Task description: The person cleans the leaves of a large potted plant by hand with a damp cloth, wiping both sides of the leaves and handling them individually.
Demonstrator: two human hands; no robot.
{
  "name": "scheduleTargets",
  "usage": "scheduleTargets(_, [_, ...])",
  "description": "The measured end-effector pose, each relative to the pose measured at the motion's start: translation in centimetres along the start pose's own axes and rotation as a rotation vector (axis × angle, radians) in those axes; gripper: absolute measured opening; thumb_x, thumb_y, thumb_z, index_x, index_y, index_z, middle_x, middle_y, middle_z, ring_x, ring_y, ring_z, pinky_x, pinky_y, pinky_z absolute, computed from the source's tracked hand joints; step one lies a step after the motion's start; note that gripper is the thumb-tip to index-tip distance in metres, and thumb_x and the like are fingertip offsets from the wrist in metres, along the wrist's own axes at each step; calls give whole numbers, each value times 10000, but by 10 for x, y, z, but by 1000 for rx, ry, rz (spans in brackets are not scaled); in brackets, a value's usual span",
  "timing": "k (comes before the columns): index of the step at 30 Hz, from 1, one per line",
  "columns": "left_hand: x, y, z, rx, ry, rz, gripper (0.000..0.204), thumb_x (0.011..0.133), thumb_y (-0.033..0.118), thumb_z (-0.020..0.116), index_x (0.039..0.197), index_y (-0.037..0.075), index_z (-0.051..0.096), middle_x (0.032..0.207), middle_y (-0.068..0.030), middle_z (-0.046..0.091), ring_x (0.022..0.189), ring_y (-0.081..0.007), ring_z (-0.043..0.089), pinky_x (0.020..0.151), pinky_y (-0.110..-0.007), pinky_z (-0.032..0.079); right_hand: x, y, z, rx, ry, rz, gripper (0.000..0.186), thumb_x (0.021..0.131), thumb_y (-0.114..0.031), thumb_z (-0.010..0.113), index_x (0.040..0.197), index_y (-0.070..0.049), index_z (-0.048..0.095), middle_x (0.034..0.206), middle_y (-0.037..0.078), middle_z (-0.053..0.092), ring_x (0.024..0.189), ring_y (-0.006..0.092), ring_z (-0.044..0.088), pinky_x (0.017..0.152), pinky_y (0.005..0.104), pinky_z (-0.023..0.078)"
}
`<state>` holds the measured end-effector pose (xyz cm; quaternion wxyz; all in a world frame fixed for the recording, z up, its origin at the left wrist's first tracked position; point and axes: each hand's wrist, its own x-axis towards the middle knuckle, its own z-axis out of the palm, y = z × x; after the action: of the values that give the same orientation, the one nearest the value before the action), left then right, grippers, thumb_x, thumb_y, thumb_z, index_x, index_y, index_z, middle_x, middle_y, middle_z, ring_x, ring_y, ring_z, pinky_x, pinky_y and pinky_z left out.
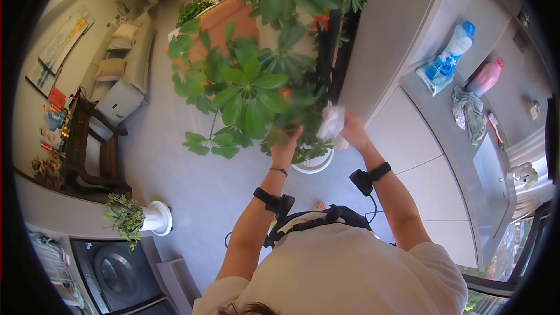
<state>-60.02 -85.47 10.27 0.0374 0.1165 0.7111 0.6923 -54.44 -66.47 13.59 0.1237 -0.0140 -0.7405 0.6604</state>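
A tall plant with glossy green leaves point(254, 96) fills the upper middle, partly blurred, rising from a white pot point(314, 164). Among its lower leaves is my left hand point(283, 140), blurred and partly covered, so I cannot tell whether its fingers are closed on a leaf. Just to the right, my right hand point(353, 128) is closed on a crumpled white tissue or cloth point(332, 121), held beside the foliage. Both of my wrists carry black strapped devices.
A grey counter at right bears a blue bottle point(442, 64), a pink bottle point(485, 77), cloths point(466, 114) and a sink point(489, 175). At left are a sofa point(122, 73), a dark wooden cabinet point(87, 146), a small potted plant point(123, 217) and a washing machine point(116, 271).
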Motion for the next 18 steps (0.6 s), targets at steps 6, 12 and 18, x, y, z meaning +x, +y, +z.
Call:
scheduleTargets(6, [9, -22, 0, -147, -40, 5, 255, 723, 57, 682, 923, -24, 545, 863, -58, 604, 770, -98, 563, 703, -200, 433, 8, 5, 22, -309, -17, -105, 274, 673, -25, 635, 944, -31, 599, 875, 101, 630, 794, 157, 591, 725, 275, 452])
scheduleTargets(12, [4, -9, 1, -10, -54, -46, 228, 731, 70, 680, 898, -8, 546, 837, -49, 599, 755, -95, 566, 705, -198, 438, 3, 8, 0, -218, -55, -47, 198, 697, -31, 627, 894, -26, 614, 808, 67, 640, 746, 126, 588, 688, 265, 462])
scheduleTargets(18, [5, -11, 4, -46, -59, -93, 227, 733, 86, 684, 906, 13, 556, 833, -34, 597, 795, -104, 562, 710, -204, 436, -5, 13, -33, -18, 13, 117, 229, 708, -20, 631, 935, -29, 602, 826, 21, 622, 757, 96, 575, 705, 264, 474])
